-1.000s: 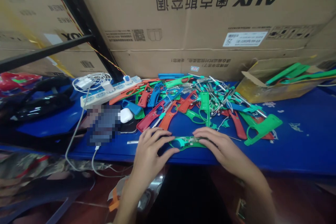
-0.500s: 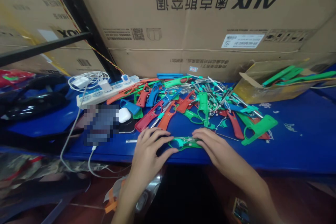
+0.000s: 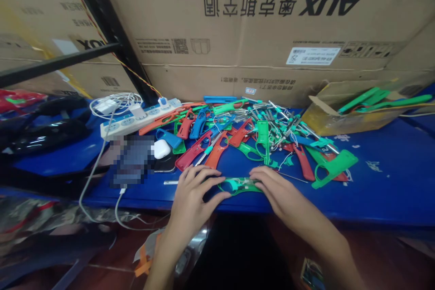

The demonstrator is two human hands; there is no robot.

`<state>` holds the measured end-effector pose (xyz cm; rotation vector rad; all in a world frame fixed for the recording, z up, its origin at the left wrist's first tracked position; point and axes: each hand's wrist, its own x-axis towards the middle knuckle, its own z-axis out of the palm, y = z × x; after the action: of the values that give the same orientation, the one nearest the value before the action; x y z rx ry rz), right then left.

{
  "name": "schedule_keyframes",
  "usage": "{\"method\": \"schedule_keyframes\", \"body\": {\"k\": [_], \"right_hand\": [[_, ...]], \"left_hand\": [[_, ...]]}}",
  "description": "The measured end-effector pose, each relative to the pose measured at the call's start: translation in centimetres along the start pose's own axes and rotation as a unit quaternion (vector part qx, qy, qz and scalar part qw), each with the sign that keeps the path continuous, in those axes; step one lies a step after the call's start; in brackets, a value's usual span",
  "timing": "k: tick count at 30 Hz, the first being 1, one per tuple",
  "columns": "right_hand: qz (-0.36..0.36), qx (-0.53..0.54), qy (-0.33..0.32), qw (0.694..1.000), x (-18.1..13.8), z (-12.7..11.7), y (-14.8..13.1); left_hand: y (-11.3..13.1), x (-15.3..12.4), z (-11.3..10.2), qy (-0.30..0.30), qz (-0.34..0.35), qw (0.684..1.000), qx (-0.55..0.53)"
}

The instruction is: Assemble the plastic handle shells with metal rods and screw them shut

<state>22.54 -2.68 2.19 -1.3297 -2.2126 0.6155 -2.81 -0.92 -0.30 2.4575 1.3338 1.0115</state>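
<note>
A green plastic handle piece (image 3: 240, 186) lies flat on the blue table (image 3: 374, 190) at its near edge. My left hand (image 3: 195, 190) rests at its left end, fingers curled over the table with the fingertips touching the piece. From the other side, my right hand (image 3: 275, 188) covers its right end and presses down with bent fingers. Just behind lies a pile of red, orange, blue and green plastic handles (image 3: 238, 138) mixed with small metal parts (image 3: 282, 120).
A white power strip (image 3: 139, 118) with plugs and cables sits at the back left, beside a white earbud case (image 3: 161, 148) and a blurred phone. An open cardboard box (image 3: 356, 108) with green pieces stands at the right. Large cardboard cartons (image 3: 272, 31) wall the back.
Both hands stay on the green piece with almost no movement. The view has shifted slightly.
</note>
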Motion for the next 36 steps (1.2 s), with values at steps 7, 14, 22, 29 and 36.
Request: {"method": "schedule_keyframes", "body": {"k": [7,14,22,29,36], "right_hand": [[-0.005,-0.028,0.027,0.999,-0.5,1.2,0.7],[-0.041,-0.110,0.050,0.992,-0.9,1.6,1.4],[-0.093,-0.120,0.069,0.986,-1.0,0.8,1.4],[-0.134,-0.122,0.119,0.976,-1.1,1.2,1.8],[-0.151,-0.162,0.086,0.971,-0.4,0.4,1.7]], "left_hand": [[0.0,-0.1,0.0,0.004,0.004,1.000,-0.002],[0.0,-0.1,0.1,0.004,0.003,1.000,-0.001],[-0.1,-0.2,0.0,0.005,0.008,1.000,0.002],[0.0,-0.1,0.0,0.004,0.008,1.000,0.001],[0.0,-0.1,0.0,0.003,0.006,1.000,-0.002]]}}
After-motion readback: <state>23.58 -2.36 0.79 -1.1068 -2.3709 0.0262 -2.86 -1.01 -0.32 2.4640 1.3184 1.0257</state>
